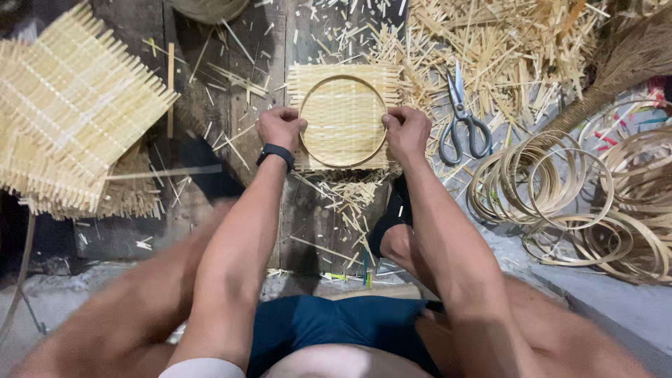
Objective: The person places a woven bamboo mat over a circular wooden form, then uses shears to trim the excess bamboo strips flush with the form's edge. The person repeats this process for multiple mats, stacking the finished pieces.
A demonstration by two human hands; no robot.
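Hands press a thin round bamboo hoop onto a square woven mat lying flat on dark wooden planks. Left hand grips the hoop at 9 o'clock, right hand at 3 o'clock, fingers curled tight. Steel scissors lie just beyond, among pale splinters. Coiled hoops pile at 4 o'clock; stacked mats sit at 9 o'clock.

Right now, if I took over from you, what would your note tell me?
Left hand: gripping the left edge of the bamboo ring.
Right hand: gripping its right edge.
The ring lies on a square woven mat on the wooden boards.
Done: ring set centred on the mat.
Left: mat corners stick out past the ring, untrimmed.
Nearby: scissors to the right, spare rings, stacked mats at left.
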